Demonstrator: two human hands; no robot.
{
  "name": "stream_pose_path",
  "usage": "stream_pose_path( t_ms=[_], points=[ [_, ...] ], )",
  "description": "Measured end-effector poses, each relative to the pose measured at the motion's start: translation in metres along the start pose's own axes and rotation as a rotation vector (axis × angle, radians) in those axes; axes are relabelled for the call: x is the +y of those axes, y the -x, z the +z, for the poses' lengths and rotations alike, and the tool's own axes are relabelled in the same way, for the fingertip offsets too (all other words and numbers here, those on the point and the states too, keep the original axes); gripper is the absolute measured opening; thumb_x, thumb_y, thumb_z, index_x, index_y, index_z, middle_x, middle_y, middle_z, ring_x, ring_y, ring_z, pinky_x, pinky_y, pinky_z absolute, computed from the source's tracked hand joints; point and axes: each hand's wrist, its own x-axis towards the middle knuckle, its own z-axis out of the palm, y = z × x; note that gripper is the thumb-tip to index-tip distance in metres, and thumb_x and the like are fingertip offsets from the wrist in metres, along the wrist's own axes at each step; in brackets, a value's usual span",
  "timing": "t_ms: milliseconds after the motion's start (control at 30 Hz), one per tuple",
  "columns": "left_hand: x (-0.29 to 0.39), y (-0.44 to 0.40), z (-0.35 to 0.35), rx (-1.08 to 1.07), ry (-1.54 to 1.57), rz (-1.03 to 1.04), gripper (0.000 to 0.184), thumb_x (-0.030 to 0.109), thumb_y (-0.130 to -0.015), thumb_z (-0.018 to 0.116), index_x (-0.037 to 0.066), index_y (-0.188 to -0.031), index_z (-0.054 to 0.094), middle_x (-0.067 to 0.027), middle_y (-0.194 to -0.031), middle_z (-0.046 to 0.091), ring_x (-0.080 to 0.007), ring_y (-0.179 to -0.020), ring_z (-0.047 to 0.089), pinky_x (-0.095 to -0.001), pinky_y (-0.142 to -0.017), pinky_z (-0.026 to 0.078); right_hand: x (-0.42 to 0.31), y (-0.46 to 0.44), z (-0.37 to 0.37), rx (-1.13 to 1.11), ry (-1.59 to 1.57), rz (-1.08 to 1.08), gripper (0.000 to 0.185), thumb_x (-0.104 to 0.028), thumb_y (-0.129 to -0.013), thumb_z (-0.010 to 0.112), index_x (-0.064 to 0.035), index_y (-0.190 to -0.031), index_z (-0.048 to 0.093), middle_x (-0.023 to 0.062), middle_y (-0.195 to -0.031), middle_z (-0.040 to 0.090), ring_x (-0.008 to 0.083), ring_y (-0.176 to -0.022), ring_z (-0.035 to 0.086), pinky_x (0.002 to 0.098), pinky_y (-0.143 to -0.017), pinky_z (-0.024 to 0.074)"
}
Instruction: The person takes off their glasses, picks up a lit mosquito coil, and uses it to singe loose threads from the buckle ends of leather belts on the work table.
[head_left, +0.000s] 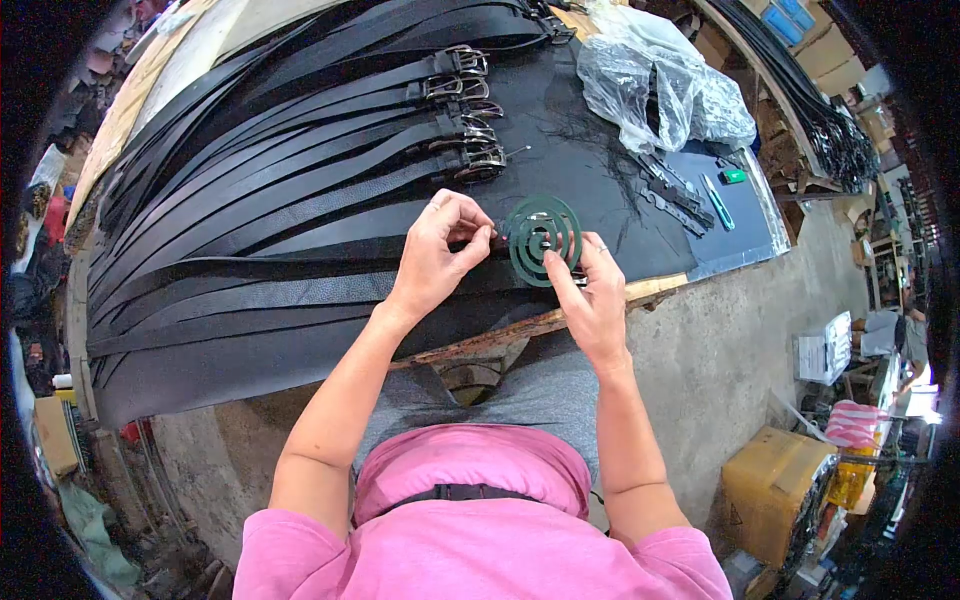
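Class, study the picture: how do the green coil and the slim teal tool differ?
The green coil is a round spiral; the slim teal tool is long and narrow. The coil is dark green, the tool brighter. The right hand holds the coil; the tool lies on the table. Both are greenish.

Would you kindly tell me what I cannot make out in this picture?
Head view: whether the left hand pinches anything; fingertips too small.
Head view: part of the green coil, covered by the right hand.
Head view: what, if anything, the plastic bag holds, hidden by creases and glare.
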Motion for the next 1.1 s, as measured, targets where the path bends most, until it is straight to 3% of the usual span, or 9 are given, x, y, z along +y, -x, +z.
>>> stream_pose_path(
  t_ms=[700, 800, 867, 900, 1100],
  points=[
    [-0.004, 0.003, -0.001, 0.025, 0.072, -0.051, 0.008, 0.001, -0.093, 0.063, 0.001, -0.101, 0.06, -0.007, -0.103, 0.059, -0.0171, -0.096, 0.068, -0.027, -0.078, 0.055, 0.003, 0.006, -0.002, -0.006, -0.003, 0.023, 0.014, -0.004, -0.089, 0.064, 0.0027, -0.101, 0.064, 0.0164, -0.099, 0.063, 0.0307, -0.087, 0.061, 0.0371, -0.079, 0.0485],
    [-0.011, -0.002, -0.003, -0.007, -0.26, 0.232, 0.018, 0.001, -0.089, 0.067, 0.002, -0.106, 0.063, -0.0104, -0.108, 0.064, -0.0221, -0.101, 0.067, -0.0316, -0.083, 0.055, 0.012, 0.005, -0.008, 0.006, 0.012, 0.055, 0.015, -0.005, -0.089, 0.064, 0.0024, -0.102, 0.065, 0.0144, -0.098, 0.064, 0.0254, -0.087, 0.062, 0.0346, -0.079, 0.0483],
    [-0.003, -0.005, -0.006, -0.146, -0.382, 0.265, 0.039, 0.013, -0.08, 0.078, 0.004, -0.116, 0.065, -0.014, -0.116, 0.065, -0.0316, -0.11, 0.061, -0.0392, -0.098, 0.048, 0.021, 0.004, -0.012, 0.124, -0.197, 0.207, 0.013, -0.008, -0.097, 0.061, -0.0003, -0.106, 0.066, 0.005, -0.1, 0.065, 0.0139, -0.088, 0.058, 0.0282, -0.08, 0.0471],
    [-0.009, -0.006, -0.005, -0.191, -0.46, 0.329, 0.046, 0.018, -0.077, 0.08, 0.004, -0.118, 0.064, -0.014, -0.114, 0.065, -0.0316, -0.11, 0.06, -0.0401, -0.099, 0.047, 0.011, -0.001, -0.013, 0.187, -0.337, 0.3, 0.013, -0.009, -0.099, 0.06, -0.0008, -0.107, 0.067, 0.0028, -0.102, 0.066, 0.0115, -0.09, 0.059, 0.0273, -0.083, 0.0476],
    [-0.005, -0.021, -0.001, -0.222, -0.613, 0.301, 0.021, 0.02, -0.09, 0.064, 0.004, -0.101, 0.07, -0.0116, -0.095, 0.069, -0.0311, -0.096, 0.063, -0.0406, -0.088, 0.049, 0.052, -0.025, -0.033, 0.116, -0.728, 0.378, 0.016, -0.009, -0.096, 0.062, 0.0011, -0.107, 0.067, 0.0062, -0.105, 0.068, 0.0163, -0.1, 0.064, 0.031, -0.094, 0.0474]
  ],
)
